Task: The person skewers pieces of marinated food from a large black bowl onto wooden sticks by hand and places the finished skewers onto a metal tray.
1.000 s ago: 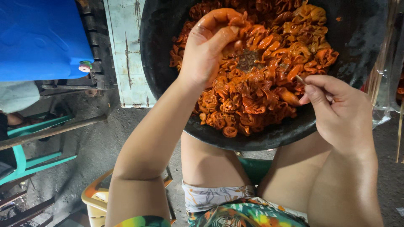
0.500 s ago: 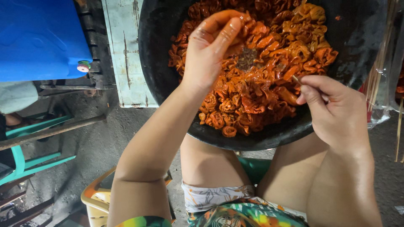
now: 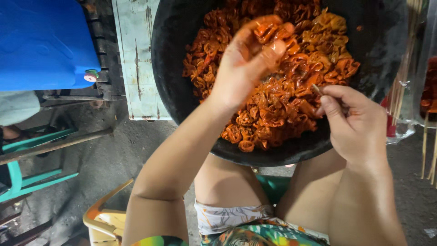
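A: Start with the biggest thing. The wide round black basin (image 3: 182, 91) sits on the person's bare knees, not on any bench, and it is heaped with glossy orange-red curled pieces of meat in sauce (image 3: 282, 105). If a knee shifts, I'd judge the whole load could tip toward the concrete ground (image 3: 114, 159).

B: Agreed, and the pile leans to the near rim; pieces at the bottom edge lie right against it, so a nudge could push them over onto the lap.

A: What are the hands doing?

B: The left hand (image 3: 246, 68) hovers above the heap, fingers curled together, pinching one saucy piece (image 3: 268, 29) lifted clear of the rest. The right hand (image 3: 355, 125) is closed at the near right rim, thumb and fingers pinching a thin pale wooden skewer (image 3: 317, 89) whose tip points into the pile.

A: So the risks there are a greasy piece slipping from wet fingers, or the sharp tip catching the left hand as the two come together.

B: That's my guess. Smaller containers: a clear plastic bag (image 3: 403, 73) to the right holds a bundle of thin wooden sticks, upright; knocked by an elbow, it could spill.

A: And the yellow plastic basket (image 3: 107, 218) below left?

B: Only its rim shows; I cannot tell what's inside
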